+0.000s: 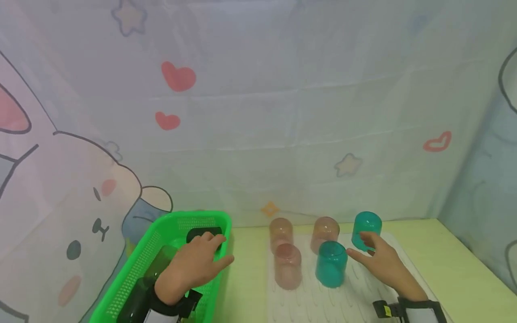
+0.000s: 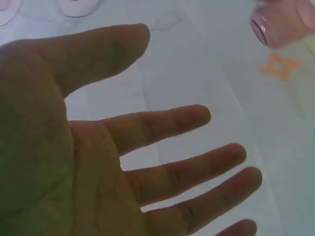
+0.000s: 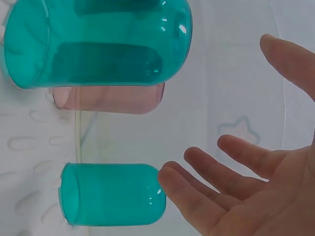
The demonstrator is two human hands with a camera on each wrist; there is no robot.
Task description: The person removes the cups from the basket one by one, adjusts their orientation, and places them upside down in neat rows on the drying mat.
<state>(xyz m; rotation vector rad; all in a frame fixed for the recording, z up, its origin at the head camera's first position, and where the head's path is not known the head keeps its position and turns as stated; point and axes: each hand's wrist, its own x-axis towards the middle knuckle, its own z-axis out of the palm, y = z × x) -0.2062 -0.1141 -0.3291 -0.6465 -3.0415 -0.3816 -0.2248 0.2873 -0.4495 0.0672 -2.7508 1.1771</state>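
My left hand hovers over the green basket with its fingers spread and nothing in them; the left wrist view shows its bare palm. My right hand is at the right side of the white ridged tray, fingers apart and holding nothing. Nearest to it are a front teal glass and a back teal glass, both upside down. In the right wrist view its fingertips overlap the edge of a teal glass; I cannot tell whether they touch.
Three pink glasses stand upside down on the tray: back left, back middle and front left. The basket holds dark glass-like items and a black one. A printed cloth hangs behind the yellow table.
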